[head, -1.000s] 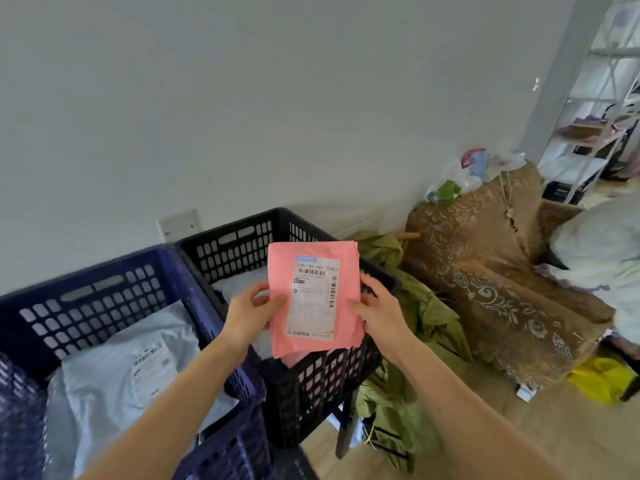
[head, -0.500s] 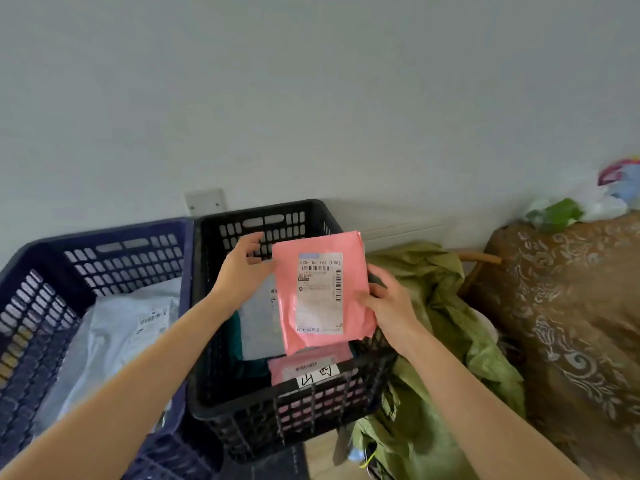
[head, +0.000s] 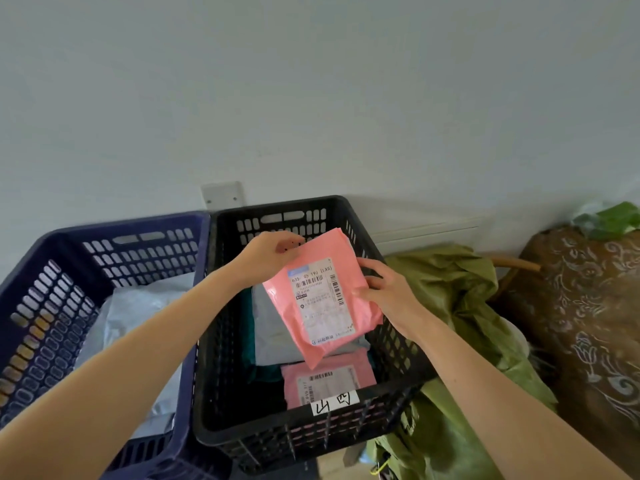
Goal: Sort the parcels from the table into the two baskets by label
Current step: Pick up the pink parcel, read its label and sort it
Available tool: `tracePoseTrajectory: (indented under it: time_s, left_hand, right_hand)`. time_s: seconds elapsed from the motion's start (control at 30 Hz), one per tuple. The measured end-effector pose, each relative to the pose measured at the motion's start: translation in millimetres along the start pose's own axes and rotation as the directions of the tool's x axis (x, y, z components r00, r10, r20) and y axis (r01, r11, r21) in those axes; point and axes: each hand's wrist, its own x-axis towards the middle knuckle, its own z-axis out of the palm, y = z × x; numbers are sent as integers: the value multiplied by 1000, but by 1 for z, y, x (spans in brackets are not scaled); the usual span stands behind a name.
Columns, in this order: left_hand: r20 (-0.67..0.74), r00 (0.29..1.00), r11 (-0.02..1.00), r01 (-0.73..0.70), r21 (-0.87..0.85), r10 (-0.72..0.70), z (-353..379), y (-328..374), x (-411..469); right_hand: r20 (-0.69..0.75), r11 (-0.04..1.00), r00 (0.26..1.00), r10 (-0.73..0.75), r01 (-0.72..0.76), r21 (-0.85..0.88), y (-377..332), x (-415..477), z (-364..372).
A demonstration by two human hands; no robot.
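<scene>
Pale bare wall [head: 311, 98] fills the upper view, with two slatted baskets standing side by side at its foot. Leftmost, the blue basket [head: 114, 233] has a grey parcel [head: 138, 310] lying in it. Next, the left hand [head: 266, 258] reaches over the black basket [head: 277, 436], its grip pinching the top left corner of the pink parcel [head: 322, 299]. That parcel hangs tilted above the black basket's open mouth, label facing up, probably so the print can be checked against the handwritten tag [head: 334, 401] on the near rim. Below it, inside, lie a pale parcel [head: 273, 327] and a second pink parcel [head: 329, 379], so this looks like the chosen basket. The right hand [head: 388, 292] steadies the held parcel's right edge, thumb on the front and fingers behind, its grip pinching too. Two hands keep the floppy bag flat; letting go should drop it in. Right of the basket lie crumpled green cloth [head: 450, 306] and a brown patterned cushion [head: 581, 306].
</scene>
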Motion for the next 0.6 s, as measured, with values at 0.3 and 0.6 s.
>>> tracePoseTrajectory:
  time_s: [0.3, 0.6]
  left_hand:
    - [-14, 1000, 994, 17, -103, -19, -2, -28, 7]
    - [-206, 961, 945, 113, -307, -182, 1, -53, 15]
  right_hand:
    - [32, 995, 999, 7, -4, -98, -10, 20, 17]
    - [-174, 994, 984, 41, -58, -91, 8, 38, 35]
